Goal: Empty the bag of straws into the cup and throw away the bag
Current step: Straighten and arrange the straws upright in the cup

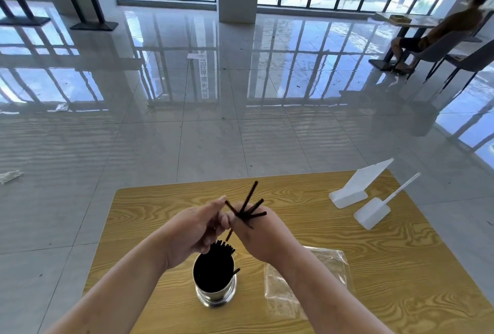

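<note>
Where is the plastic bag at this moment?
Head view: the bag lies flat on the table, just right of the cup, partly under the right arm.

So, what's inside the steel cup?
Black straws stand inside the steel cup, one leaning over its rim; the left hand covers some tips, and the bottom is dark.

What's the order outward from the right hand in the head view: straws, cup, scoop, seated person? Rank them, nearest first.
1. straws: gripped in the right hand itself.
2. cup: just below and left of it, on the table.
3. scoop: toward the table's right edge.
4. seated person: across the room, far right.
</note>
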`<state>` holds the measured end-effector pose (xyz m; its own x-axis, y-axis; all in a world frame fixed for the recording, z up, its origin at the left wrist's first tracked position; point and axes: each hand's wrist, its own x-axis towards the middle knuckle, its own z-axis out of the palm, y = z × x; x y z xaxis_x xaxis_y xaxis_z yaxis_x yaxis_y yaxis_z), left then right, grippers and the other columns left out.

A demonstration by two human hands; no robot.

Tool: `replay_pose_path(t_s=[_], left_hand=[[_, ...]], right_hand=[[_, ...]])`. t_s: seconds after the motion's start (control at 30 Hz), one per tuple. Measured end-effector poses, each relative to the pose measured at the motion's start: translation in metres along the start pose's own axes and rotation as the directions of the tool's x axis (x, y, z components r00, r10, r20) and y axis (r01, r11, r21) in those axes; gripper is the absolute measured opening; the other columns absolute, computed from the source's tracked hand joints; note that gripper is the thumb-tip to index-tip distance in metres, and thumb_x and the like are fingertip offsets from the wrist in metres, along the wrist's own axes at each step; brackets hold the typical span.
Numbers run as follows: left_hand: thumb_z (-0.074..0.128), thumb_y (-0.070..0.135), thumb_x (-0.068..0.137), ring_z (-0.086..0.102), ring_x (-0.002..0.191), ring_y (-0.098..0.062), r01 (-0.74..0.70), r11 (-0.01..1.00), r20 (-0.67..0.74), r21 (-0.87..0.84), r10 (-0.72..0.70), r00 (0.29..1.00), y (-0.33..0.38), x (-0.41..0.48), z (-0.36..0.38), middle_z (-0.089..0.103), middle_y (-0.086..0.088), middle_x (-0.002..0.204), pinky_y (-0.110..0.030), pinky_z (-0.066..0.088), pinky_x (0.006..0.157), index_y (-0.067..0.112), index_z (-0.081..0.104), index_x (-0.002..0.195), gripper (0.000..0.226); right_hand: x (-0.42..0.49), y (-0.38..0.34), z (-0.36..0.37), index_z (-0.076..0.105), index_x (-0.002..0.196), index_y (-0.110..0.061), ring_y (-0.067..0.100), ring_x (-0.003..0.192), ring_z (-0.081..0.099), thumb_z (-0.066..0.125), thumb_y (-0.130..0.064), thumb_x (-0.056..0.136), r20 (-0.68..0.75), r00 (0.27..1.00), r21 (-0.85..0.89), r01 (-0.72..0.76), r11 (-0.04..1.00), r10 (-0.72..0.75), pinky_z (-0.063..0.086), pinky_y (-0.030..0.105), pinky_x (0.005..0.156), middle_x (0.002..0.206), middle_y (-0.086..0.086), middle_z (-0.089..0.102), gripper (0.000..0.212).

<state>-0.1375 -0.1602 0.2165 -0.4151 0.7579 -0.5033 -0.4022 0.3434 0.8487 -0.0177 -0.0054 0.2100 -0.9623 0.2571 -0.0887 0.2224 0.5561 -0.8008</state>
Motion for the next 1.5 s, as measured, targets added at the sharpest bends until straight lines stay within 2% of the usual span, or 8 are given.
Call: replay_pose_path(t_s=[0.1,0.3,0.67,0.87,1.0,1.13,1.3,1.5], left_hand=[[0.061,0.042,0.105,0.051,0.058,-0.012,-0.067,0.992,-0.109,0.104,0.078,0.991,-0.007,0.006,-0.002,0.063,-0.002,0.081,-0.025,0.043,0.051,0.017,0.07,0.091,0.03],[0.066,0.036,0.102,0.064,0.066,-0.009,-0.061,0.954,-0.245,0.294,0.137,0.96,-0.02,0.016,-0.003,0.069,0.0,0.089,-0.028,0.052,0.061,0.017,0.07,0.104,0.02],[0.072,0.036,0.097,0.068,0.066,-0.007,-0.012,0.872,-0.372,0.489,0.221,0.901,-0.055,0.023,-0.022,0.077,0.003,0.083,-0.032,0.059,0.067,0.028,0.074,0.087,0.013],[0.069,0.046,0.094,0.066,0.084,0.001,0.103,0.731,-0.393,0.675,0.237,0.888,-0.07,0.022,-0.034,0.069,0.018,0.099,-0.024,0.049,0.067,0.041,0.065,0.099,0.008],[0.068,0.05,0.092,0.06,0.095,0.002,0.128,0.682,-0.369,0.72,0.219,0.903,-0.074,0.022,-0.033,0.061,0.021,0.112,-0.022,0.045,0.07,0.046,0.06,0.106,0.017],[0.069,0.05,0.092,0.062,0.096,0.001,0.131,0.673,-0.336,0.728,0.182,0.924,-0.078,0.023,-0.028,0.062,0.021,0.112,-0.026,0.051,0.076,0.045,0.062,0.108,0.018],[0.067,0.041,0.093,0.068,0.091,-0.002,0.118,0.68,-0.28,0.724,0.132,0.951,-0.08,0.024,-0.026,0.068,0.02,0.11,-0.023,0.055,0.072,0.042,0.065,0.102,0.009],[0.066,0.041,0.093,0.069,0.089,-0.002,0.127,0.696,-0.291,0.706,0.123,0.949,-0.075,0.025,-0.026,0.07,0.02,0.105,-0.02,0.051,0.067,0.042,0.065,0.099,0.007]], right_hand=[[-0.001,0.003,0.003,0.067,0.086,-0.043,0.016,0.067,0.061,0.051,-0.044,0.108,-0.063,0.998,0.119,0.005,0.993,0.003,0.052,0.042,0.065,0.072,-0.011,0.067,0.028],[0.002,0.009,0.005,0.073,0.089,-0.02,0.019,0.058,0.053,0.046,-0.051,0.107,-0.094,0.992,0.093,-0.072,0.993,0.081,0.048,0.044,0.059,0.071,0.013,0.065,0.045],[-0.008,0.025,0.042,0.058,0.074,-0.018,0.011,0.064,0.054,0.061,-0.041,0.096,0.158,0.963,-0.043,-0.212,0.976,0.216,0.049,0.038,0.062,0.07,-0.007,0.06,0.032],[-0.01,0.04,0.044,0.071,0.116,-0.037,0.005,0.07,0.064,0.061,-0.063,0.083,0.077,0.957,-0.087,-0.272,0.958,0.279,0.056,0.032,0.066,0.08,-0.009,0.069,0.043],[-0.004,0.053,0.046,0.063,0.129,-0.034,0.006,0.069,0.058,0.061,-0.052,0.093,-0.061,0.961,-0.122,-0.276,0.953,0.27,0.051,0.031,0.065,0.08,-0.008,0.065,0.04],[0.0,0.057,0.055,0.058,0.143,-0.032,0.012,0.097,0.064,0.059,-0.045,0.092,0.096,0.902,-0.078,-0.414,0.907,0.42,0.057,0.035,0.084,0.11,-0.012,0.065,0.052],[0.003,0.05,0.064,0.071,0.12,-0.036,0.007,0.091,0.071,0.058,-0.048,0.082,0.164,0.89,0.003,-0.432,0.902,0.426,0.061,0.03,0.077,0.103,-0.01,0.074,0.042],[0.007,0.047,0.07,0.075,0.104,-0.022,0.015,0.089,0.072,0.062,-0.04,0.094,0.109,0.931,-0.173,-0.327,0.929,0.348,0.063,0.04,0.079,0.097,-0.005,0.075,0.024]])
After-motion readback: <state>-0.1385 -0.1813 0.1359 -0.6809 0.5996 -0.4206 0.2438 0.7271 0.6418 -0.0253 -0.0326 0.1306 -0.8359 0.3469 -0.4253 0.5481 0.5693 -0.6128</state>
